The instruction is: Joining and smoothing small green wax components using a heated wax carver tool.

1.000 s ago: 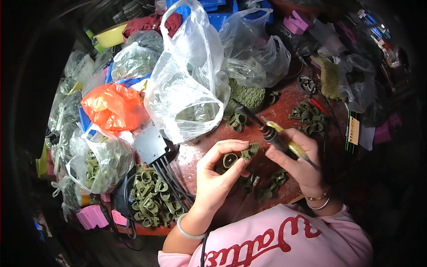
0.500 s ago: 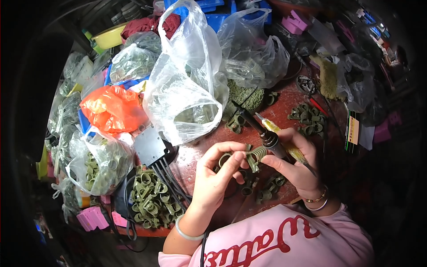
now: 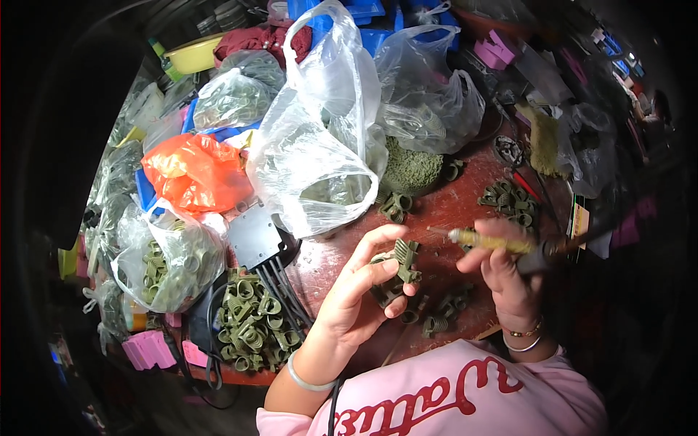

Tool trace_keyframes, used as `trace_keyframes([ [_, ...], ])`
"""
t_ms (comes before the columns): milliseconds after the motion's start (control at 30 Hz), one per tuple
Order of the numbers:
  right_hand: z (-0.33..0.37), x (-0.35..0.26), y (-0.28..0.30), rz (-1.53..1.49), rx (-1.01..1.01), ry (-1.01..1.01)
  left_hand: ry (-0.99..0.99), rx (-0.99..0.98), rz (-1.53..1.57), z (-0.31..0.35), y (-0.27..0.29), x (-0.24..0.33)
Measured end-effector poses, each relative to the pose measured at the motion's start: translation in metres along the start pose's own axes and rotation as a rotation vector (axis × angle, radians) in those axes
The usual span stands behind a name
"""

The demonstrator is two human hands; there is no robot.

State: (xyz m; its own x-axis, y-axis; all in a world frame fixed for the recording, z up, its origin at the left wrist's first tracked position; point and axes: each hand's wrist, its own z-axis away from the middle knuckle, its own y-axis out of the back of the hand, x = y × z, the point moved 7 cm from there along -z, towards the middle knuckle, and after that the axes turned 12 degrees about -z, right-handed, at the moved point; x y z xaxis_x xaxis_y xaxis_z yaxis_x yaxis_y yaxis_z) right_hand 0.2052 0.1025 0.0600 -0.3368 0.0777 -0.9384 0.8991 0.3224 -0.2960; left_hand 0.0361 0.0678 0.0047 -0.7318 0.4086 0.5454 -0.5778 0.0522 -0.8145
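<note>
Between the thumb and fingers of my left hand (image 3: pixel 347 299) is an olive-green ribbed plastic part (image 3: pixel 407 261), with a ring-like green piece below it partly covered by the fingers. My right hand (image 3: pixel 509 287) is closed around a slim tool with a yellow handle (image 3: pixel 502 241) and a pale tip that points left toward the part. In the same hand lies a black pen-like tool (image 3: pixel 539 259), resembling a soldering iron and smeared by motion, its far end toward the right. A gap separates both tools from the green part. More green parts (image 3: pixel 441 316) lie on the table below my hands.
A heap of green parts (image 3: pixel 251 327) sits left of my left arm beside a grey metal box (image 3: pixel 254 236) with black cables. Clear plastic bags (image 3: pixel 320 138), an orange bag (image 3: pixel 196 174) and a mound of green granules (image 3: pixel 413 166) stand beyond. Another pile (image 3: pixel 509 200) lies at right.
My right hand has drawn back to the right, away from the green part. The black tool has swung from pointing up-left to pointing right. My left hand has tilted the part upright.
</note>
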Motion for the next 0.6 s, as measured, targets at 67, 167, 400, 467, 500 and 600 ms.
trace_keyframes([
  [67,0.002,-0.001,-0.013,-0.008,-0.059,0.047,0.030,0.004,0.057,0.000,0.000,-0.001],
  [167,0.001,0.007,-0.021,0.036,-0.142,0.100,0.072,-0.009,0.128,0.001,0.000,-0.003],
  [400,-0.004,0.013,-0.016,0.102,-0.069,0.137,0.103,-0.174,0.227,0.002,-0.005,-0.007],
  [467,-0.003,0.009,-0.016,0.088,-0.024,0.172,0.104,-0.148,0.218,0.001,-0.005,-0.007],
  [500,-0.004,0.007,-0.015,0.089,-0.024,0.172,0.104,-0.121,0.209,0.001,-0.004,-0.007],
  [600,-0.002,0.008,-0.027,0.172,-0.215,0.181,0.096,-0.110,0.215,0.004,-0.003,-0.006],
])
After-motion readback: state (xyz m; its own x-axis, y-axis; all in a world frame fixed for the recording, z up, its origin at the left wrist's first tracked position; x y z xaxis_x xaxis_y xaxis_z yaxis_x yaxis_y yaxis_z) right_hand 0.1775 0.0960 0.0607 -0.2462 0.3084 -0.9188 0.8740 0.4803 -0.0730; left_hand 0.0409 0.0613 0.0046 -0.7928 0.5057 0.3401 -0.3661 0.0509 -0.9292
